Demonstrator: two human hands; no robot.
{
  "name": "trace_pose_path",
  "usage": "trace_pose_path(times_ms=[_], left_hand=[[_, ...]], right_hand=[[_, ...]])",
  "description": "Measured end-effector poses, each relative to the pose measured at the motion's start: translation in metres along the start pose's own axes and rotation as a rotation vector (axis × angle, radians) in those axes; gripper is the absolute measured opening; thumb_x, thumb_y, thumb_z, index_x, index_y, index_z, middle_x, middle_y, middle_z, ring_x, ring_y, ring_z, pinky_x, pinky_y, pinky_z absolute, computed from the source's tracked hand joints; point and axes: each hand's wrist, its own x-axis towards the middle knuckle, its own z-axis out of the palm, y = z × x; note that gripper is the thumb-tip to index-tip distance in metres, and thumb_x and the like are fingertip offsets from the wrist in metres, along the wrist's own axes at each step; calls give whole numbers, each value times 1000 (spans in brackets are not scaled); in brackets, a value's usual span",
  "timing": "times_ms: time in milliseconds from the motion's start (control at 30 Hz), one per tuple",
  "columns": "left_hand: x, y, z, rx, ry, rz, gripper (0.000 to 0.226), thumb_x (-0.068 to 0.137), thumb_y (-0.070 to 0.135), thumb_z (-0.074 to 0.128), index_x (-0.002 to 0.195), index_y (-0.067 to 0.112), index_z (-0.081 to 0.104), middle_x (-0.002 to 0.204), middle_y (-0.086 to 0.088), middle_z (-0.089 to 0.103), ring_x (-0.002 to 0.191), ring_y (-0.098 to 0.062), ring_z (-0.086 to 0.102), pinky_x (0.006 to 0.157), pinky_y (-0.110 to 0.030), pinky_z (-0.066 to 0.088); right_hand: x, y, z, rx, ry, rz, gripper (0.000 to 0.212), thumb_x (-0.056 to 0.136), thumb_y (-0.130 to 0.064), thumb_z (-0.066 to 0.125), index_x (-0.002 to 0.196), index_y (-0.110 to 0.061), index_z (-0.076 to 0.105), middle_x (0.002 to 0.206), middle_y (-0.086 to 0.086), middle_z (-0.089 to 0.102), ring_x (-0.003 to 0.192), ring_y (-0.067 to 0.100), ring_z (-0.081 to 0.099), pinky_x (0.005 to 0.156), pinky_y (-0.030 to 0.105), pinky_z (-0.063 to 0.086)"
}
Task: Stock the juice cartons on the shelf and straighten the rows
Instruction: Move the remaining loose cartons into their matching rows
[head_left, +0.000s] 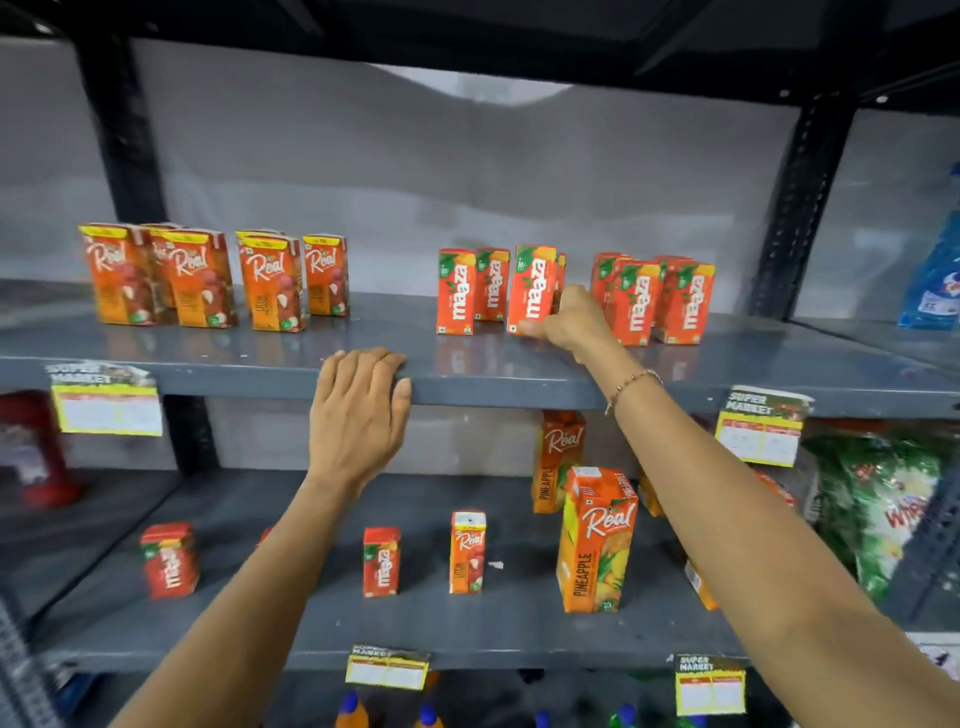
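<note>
So, right hand (574, 319) was pinching a Maaza carton (532, 288) on the top shelf (208, 358), thumb low at its base, carton tilted a bit | left hand (358, 410) rested flat on the shelf edge, fingers loosely together, holding nothing | Real cartons (208, 278) stood well off to the left

left hand (358, 410): flat, fingers curled | right hand (571, 319): extended, pinching

Right hand (574, 319) in a grip on a Maaza carton (531, 288); left hand (358, 410) resting on the upper shelf (260, 358) edge
</note>
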Motion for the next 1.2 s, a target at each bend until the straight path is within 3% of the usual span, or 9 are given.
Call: trace_pose_path(times_ms=[167, 267, 333, 400, 500, 600, 667, 833, 1200], left_hand=[[-2, -2, 2, -5, 16, 27, 37, 95, 30, 34, 103, 8, 63, 103, -9, 67, 94, -27, 62, 96, -37, 36], [10, 8, -8, -1, 14, -60, 33, 95, 26, 36, 82, 10, 61, 81, -8, 66, 73, -24, 59, 77, -36, 41], [33, 15, -21, -22, -53, -162, 36, 96, 26, 37, 71, 9, 58, 69, -10, 63, 63, -27, 57, 61, -35, 42], [61, 18, -25, -15, -200, -245, 38, 97, 31, 38, 81, 6, 62, 75, -14, 66, 68, -33, 63, 58, -32, 41], [97, 25, -5, -190, -398, -382, 39, 94, 35, 46, 117, 4, 51, 112, -19, 63, 100, -37, 61, 77, -39, 48], [116, 43, 23, -446, -584, -551, 72, 85, 36, 64, 136, 2, 27, 137, -19, 39, 125, -37, 44, 100, -44, 40], [123, 56, 37, -475, -570, -594, 79, 81, 34, 68, 136, 2, 22, 135, -19, 35, 127, -37, 39, 103, -44, 37], [133, 81, 45, -346, -595, -493, 60, 89, 11, 57, 136, -5, 22, 135, -22, 36, 125, -36, 41, 105, -41, 36], [126, 99, 50, -419, -518, -460, 63, 88, 22, 65, 133, -2, 28, 133, -21, 42, 123, -34, 48, 102, -41, 43]], right_hand=[[22, 4, 12, -92, -15, 47, 71, 71, -30, 81, 129, -8, 48, 131, 11, 58, 119, 27, 57, 99, 36, 45], [27, 7, 13, -90, -36, 35, 72, 73, -31, 80, 133, -10, 46, 134, 10, 57, 121, 27, 56, 101, 38, 44], [28, 9, 14, -90, -56, 30, 68, 76, -29, 77, 133, -11, 46, 134, 10, 56, 121, 27, 55, 101, 38, 43], [26, 10, 16, -75, -77, 30, 66, 77, -31, 75, 132, -13, 45, 133, 10, 57, 116, 25, 57, 99, 38, 44], [24, 7, 25, -54, -73, -12, 70, 78, -37, 73, 134, -12, 38, 132, 9, 57, 119, 27, 56, 99, 39, 43], [25, 2, 31, -112, 14, 3, 86, 79, -42, 71, 140, -8, 20, 136, 10, 52, 127, 31, 50, 104, 43, 41], [26, 3, 30, -119, 54, 8, 87, 81, -37, 70, 141, -7, 15, 134, 12, 53, 124, 32, 52, 100, 40, 43], [26, 11, 26, -145, 156, 36, 77, 81, -28, 70, 137, -5, 21, 129, 17, 55, 117, 35, 57, 95, 42, 46], [25, 18, 18, -125, 167, 90, 72, 83, -26, 70, 135, -9, 23, 132, 17, 50, 118, 36, 55, 97, 46, 49]])
